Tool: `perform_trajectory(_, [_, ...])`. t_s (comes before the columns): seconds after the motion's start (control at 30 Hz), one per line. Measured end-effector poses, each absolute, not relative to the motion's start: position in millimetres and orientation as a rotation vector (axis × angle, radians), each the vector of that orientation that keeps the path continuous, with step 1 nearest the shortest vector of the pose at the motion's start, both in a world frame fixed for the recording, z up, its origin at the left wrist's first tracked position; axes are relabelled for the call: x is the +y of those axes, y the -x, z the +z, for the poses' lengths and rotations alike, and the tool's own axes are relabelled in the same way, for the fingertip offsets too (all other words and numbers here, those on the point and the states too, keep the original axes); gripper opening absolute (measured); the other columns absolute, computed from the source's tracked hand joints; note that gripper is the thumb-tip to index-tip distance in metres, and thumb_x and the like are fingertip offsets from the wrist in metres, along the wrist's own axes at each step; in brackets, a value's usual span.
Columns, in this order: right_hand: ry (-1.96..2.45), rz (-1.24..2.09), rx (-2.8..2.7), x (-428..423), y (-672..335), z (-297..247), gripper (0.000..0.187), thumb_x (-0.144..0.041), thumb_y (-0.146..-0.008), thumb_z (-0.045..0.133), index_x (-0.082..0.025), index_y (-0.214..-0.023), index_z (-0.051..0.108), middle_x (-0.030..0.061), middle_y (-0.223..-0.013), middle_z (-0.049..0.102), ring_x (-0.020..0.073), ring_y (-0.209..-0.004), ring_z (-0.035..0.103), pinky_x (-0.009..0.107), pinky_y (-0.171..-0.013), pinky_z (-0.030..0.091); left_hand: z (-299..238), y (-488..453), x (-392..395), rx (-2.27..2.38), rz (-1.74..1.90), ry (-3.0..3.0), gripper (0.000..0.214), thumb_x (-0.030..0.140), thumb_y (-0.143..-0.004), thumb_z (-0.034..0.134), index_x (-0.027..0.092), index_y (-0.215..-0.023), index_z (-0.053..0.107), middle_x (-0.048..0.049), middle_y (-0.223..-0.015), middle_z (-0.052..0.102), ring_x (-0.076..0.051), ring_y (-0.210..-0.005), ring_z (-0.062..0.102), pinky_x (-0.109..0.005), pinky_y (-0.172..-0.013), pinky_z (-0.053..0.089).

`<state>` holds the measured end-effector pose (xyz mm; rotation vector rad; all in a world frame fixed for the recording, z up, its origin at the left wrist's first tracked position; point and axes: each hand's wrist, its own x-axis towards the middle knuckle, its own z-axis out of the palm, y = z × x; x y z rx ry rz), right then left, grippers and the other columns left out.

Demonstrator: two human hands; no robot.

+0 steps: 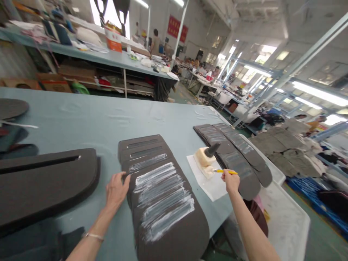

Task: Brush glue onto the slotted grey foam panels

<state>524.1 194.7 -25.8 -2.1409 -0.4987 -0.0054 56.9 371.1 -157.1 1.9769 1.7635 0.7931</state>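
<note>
The right hand (230, 180) has its fingers pinched closed around a yellow-handled brush (225, 171), whose tip points left into the cream glue pot (204, 159) just ahead, standing on a white sheet (214, 186). The left hand (116, 190) lies open, fingers spread flat, touching the left edge of the stack of dark foam pieces (163, 195). That stack, streaked with white glue, lies between the two hands, its long axis running away from the person across the blue-grey table (103, 116); the left hand is nearer.
</note>
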Motion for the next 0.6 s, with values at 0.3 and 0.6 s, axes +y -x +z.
perform_trajectory(0.3, [2.244, 0.087, -0.468, 209, -544, -63, 0.029, -0.037, -0.062, 0.052, -0.013, -0.067, 0.066, 0.0045, -0.045, 0.062, 0.0196, -0.046, 0.059, 0.027, -0.049, 0.043, -153, -67, 344, 1.882, 0.577, -1.704, 0.035, 0.050, -0.084, 0.032, 0.023, -0.063, 0.040, 0.0035, -0.054, 0.041, -0.014, -0.054, 0.041, -0.025, -0.056, 0.031])
perform_trajectory(0.6, [2.074, 0.148, -0.423, 180, -542, -69, 0.036, -0.043, -0.064, 0.058, -0.013, -0.083, 0.063, 0.0032, -0.056, 0.066, 0.0178, -0.047, 0.060, 0.026, -0.044, 0.045, -162, -52, 344, 1.950, 0.647, -1.555, 0.029, 0.042, -0.085, 0.033, 0.023, -0.091, 0.054, -0.0018, -0.075, 0.059, -0.019, -0.070, 0.055, -0.031, -0.069, 0.041])
